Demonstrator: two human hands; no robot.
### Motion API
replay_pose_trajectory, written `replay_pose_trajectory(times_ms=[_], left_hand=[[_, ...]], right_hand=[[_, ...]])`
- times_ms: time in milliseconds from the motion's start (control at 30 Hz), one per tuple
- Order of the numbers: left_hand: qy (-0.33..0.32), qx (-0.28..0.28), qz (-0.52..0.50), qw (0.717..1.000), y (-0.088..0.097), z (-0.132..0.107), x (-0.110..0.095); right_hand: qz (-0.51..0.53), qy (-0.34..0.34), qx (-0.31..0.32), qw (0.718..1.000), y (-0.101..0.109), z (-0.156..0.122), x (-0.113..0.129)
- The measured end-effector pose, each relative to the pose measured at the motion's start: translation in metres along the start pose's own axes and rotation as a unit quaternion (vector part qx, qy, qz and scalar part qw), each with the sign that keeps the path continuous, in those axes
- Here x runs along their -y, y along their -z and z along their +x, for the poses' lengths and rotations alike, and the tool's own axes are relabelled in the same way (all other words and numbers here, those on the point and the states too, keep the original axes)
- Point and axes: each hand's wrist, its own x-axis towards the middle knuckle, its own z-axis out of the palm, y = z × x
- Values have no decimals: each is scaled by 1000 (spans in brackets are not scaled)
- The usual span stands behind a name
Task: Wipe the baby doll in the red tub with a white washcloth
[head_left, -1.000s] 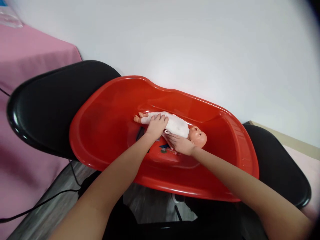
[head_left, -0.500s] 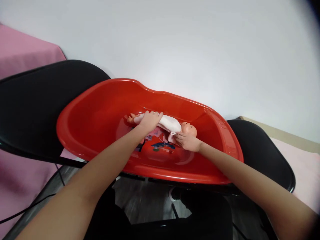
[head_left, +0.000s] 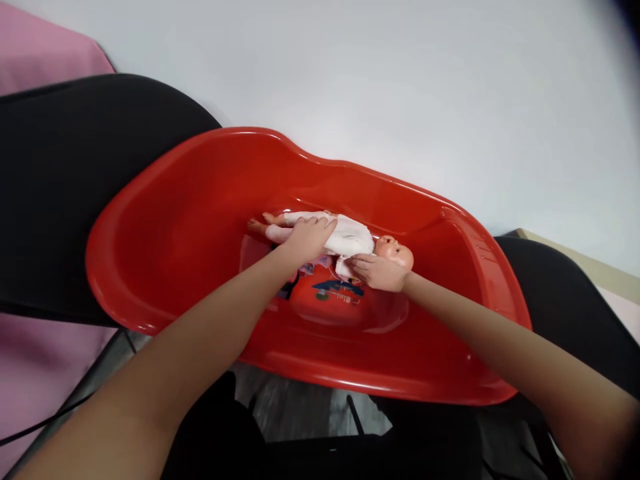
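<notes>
A baby doll (head_left: 350, 233) in white clothing lies on its back in a red baby bathtub (head_left: 165, 267). Its bare head points right and its feet point left. My left hand (head_left: 311, 240) is laid across the doll's hip and lower belly, fingers curved over it. Beside the head and shoulder, my right hand (head_left: 381, 272) has its fingers closed together at the doll's near arm and white sleeve. My right thumb is hidden. Colourful printed pictures (head_left: 340, 287) show on the tub floor below the doll.
The tub rests between a black chair (head_left: 60, 200) on the left and another black chair (head_left: 575, 293) on the right. A pale wall (head_left: 350, 80) stands close behind. Pink cloth (head_left: 45, 47) hangs at the left, and a dark cable (head_left: 50, 417) runs below it.
The doll has rolled from its side onto its back, so its front and both legs now show. Both hands stayed on it. The tub looks larger and closer in view.
</notes>
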Motion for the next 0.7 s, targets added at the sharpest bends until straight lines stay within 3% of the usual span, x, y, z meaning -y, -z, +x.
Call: replay_pose_trajectory(times_ms=[133,267,467,567,700], left_hand=[[17,8,31,999,-2,-5,-12],[47,11,50,998,-3,-6,-20],[61,-29,54,996,6,-2,-15],[65,-43,59,995,13,0,-9],[72,-54,68,994,15,1,-4]], right_hand=[[36,-23,-9,999,9,-14,-6],[-6,-37,-24,999,12,-22,-6],[-21,-26,-32,999,0,-26,8],[-42,-10,-35,998,-10,-16,18],[9,5,-2,1000,-21,27,16]])
